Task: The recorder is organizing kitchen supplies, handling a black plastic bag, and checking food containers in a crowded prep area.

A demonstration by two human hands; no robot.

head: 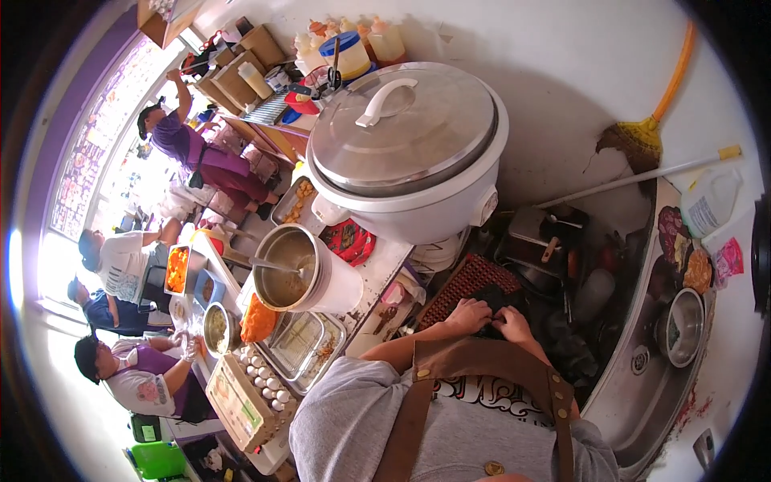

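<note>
My left hand point(469, 316) and my right hand point(512, 325) are close together in front of my chest, both with curled fingers on a dark, thin item point(499, 299), perhaps a black plastic bag; what it is cannot be told for sure. Beside them lies a red woven plastic basket point(449, 289). Beyond, on the counter, a large rice cooker point(403, 132) stands with its metal lid on. Left of my hands, a metal pot point(288, 271) holds brownish liquid and a ladle, next to a white bucket point(343, 286). A wire rack point(301, 343) rests in a metal tray.
Dark pans point(530, 235) are piled beyond my hands. A steel sink point(632, 397) with a metal bowl point(685, 328) is at right. A broom point(653, 135) leans on the wall. Eggs point(265, 379) and an egg carton point(238, 400) sit at left, near several co-workers point(141, 373).
</note>
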